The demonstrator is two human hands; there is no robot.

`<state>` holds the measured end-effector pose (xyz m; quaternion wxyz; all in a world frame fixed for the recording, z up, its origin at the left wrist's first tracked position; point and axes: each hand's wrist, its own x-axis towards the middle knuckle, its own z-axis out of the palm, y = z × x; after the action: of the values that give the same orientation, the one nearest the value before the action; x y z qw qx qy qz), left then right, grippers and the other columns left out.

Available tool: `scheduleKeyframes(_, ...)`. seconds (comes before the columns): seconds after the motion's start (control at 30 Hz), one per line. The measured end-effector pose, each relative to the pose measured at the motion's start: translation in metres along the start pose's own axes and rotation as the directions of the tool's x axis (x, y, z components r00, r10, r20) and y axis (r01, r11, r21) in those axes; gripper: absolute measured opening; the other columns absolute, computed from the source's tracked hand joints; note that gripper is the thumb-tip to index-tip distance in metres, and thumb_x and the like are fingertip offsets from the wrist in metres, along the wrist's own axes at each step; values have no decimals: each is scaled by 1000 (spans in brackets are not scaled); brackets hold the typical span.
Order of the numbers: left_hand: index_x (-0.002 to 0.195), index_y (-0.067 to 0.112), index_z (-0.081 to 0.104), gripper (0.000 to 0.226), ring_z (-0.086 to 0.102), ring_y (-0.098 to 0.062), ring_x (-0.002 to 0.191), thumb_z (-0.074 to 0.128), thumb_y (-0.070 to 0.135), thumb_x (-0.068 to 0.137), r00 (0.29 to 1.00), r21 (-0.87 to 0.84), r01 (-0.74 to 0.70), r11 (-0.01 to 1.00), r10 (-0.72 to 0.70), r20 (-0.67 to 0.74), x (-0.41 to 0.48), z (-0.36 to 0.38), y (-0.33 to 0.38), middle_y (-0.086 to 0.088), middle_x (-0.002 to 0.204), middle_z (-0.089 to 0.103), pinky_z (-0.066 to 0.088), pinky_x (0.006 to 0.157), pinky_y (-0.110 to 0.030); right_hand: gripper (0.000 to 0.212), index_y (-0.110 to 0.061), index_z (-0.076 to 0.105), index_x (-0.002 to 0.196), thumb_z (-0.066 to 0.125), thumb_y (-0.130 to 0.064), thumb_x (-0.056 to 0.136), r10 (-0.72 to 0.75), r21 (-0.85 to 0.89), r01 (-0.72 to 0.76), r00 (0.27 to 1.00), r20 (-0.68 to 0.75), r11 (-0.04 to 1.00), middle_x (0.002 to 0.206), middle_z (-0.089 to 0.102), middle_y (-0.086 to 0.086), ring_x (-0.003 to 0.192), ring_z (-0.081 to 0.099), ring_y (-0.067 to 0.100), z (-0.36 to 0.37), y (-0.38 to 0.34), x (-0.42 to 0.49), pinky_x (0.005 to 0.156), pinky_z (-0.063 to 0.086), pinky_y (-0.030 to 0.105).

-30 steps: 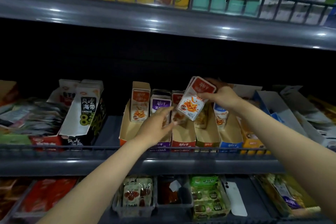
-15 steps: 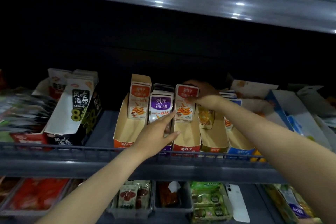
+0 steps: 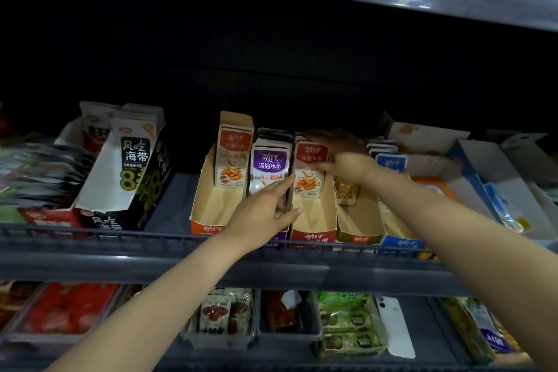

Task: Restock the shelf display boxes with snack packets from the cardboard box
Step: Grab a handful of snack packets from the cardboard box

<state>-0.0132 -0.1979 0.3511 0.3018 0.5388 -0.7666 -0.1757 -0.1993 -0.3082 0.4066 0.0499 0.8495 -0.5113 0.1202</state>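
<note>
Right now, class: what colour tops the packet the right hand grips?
Red: the snack packet in the right hand; head view.

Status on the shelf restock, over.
Left hand flat against purple packets. Right hand grips red packets, seated in red display box. Nothing blocking.

On the middle shelf (image 3: 169,205), behind its front rail (image 3: 90,237), we have five display boxes (image 3: 357,220) side by side. Our left hand (image 3: 262,214) lies before the second box (image 3: 280,243) from the left, while our right hand (image 3: 344,160) holds the packets (image 3: 309,178) standing at the back of the third box (image 3: 314,217) from above. A tall carton (image 3: 120,172) leans left of the row, and trays (image 3: 220,338) sit one level below.
</note>
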Motion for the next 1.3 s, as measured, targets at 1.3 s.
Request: scheduleKeyframes(1.3,147,21,31,66,26,-16,140,41,57,92,977,318,-76,945,6,214,-184,76,-33,2,152,32,22,115,-31,69,-31,24,148,53,-53,89,8,264,-79,965,260,961,158,16,-8,143,21,14,81,-57,-289,116,24,34)
